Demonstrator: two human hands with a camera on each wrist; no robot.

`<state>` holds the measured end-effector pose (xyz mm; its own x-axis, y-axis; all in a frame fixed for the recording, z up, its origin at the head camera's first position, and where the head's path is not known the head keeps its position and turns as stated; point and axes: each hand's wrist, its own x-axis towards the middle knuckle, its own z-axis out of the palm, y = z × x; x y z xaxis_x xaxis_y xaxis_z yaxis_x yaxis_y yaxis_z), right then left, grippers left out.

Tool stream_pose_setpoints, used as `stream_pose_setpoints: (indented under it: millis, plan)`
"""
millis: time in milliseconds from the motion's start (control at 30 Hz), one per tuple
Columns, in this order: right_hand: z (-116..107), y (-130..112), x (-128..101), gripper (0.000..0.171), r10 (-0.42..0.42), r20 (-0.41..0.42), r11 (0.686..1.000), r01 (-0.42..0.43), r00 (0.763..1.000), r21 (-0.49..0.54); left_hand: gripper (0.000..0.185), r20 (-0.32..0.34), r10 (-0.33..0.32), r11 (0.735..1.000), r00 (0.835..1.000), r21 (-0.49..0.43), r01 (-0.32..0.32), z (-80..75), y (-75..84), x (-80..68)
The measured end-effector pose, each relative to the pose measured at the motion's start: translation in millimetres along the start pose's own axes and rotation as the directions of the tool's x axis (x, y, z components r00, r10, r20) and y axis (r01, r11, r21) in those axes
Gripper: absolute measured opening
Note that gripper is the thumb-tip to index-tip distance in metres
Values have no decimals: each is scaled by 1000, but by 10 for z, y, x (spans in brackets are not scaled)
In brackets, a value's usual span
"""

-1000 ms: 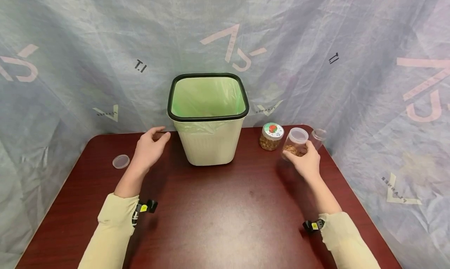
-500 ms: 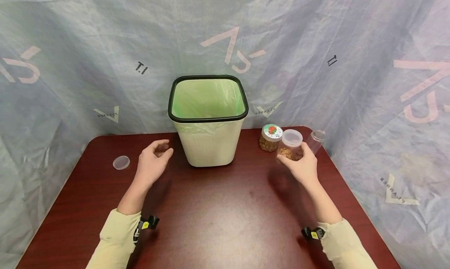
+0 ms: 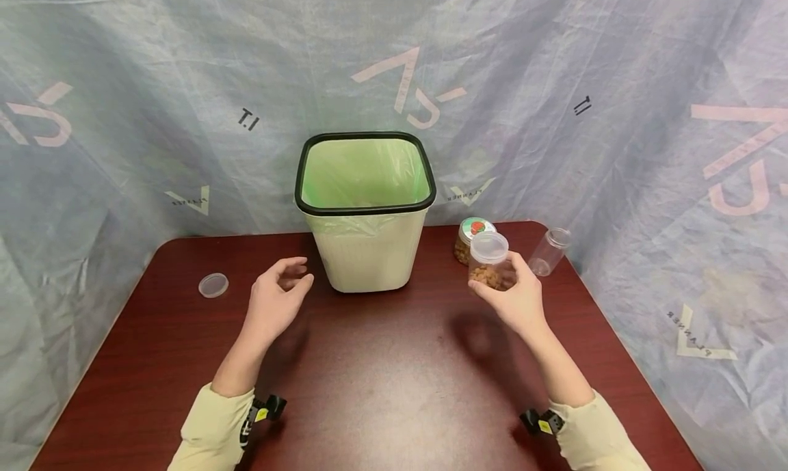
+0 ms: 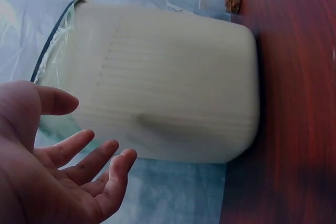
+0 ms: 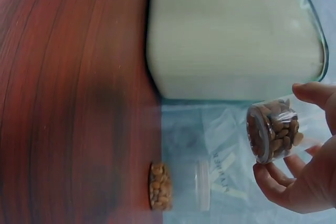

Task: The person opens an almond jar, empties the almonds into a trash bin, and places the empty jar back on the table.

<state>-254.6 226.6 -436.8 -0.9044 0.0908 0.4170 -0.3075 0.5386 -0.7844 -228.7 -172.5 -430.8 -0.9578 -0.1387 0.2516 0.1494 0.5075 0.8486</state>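
My right hand (image 3: 514,297) grips a clear jar (image 3: 488,260) above the table, thumb on one side and fingers on the other. A translucent white lid tops this jar, and brown nut-like pieces (image 5: 282,132) fill its lower part. My left hand (image 3: 278,303) holds nothing; its fingers are loosely bent, just left of the white trash bin (image 3: 369,252). In the left wrist view the palm faces the bin's side. Behind the held jar and partly hidden by it stands another jar (image 3: 463,247) of brown pieces, with a green and red label on its lid.
A clear, lidless jar (image 3: 550,252) stands at the table's right back corner. On the left lies a round translucent lid (image 3: 213,286). The bin has a black rim and a thin green liner. A grey cloth backdrop (image 3: 246,61) hangs close behind the table (image 3: 382,389).
My right hand has carried the jar left and nearer, away from the lidless jar and across the labelled one. My left hand has drawn back towards me and slightly right.
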Motion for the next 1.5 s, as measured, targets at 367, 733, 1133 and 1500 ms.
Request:
stream_pose_setpoints:
  millis: [367,733,1133,1500]
  plan:
    - [124,-143,-40,60,-106,58,993,103,993,53,40,111,25,998,993,-58,-19,58,150,-73]
    - [221,-201,-193,65,-130,54,991,131,990,-8,40,215,136,984,967,-143,-107,139,196,-143]
    - [323,-270,-194,59,-303,90,951,308,949,-40,49,243,210,974,947,-141,-179,196,298,-149]
    - [465,-294,-267,62,-414,152,898,430,898,-95,59,266,324,946,908,-92,-310,295,366,-216]
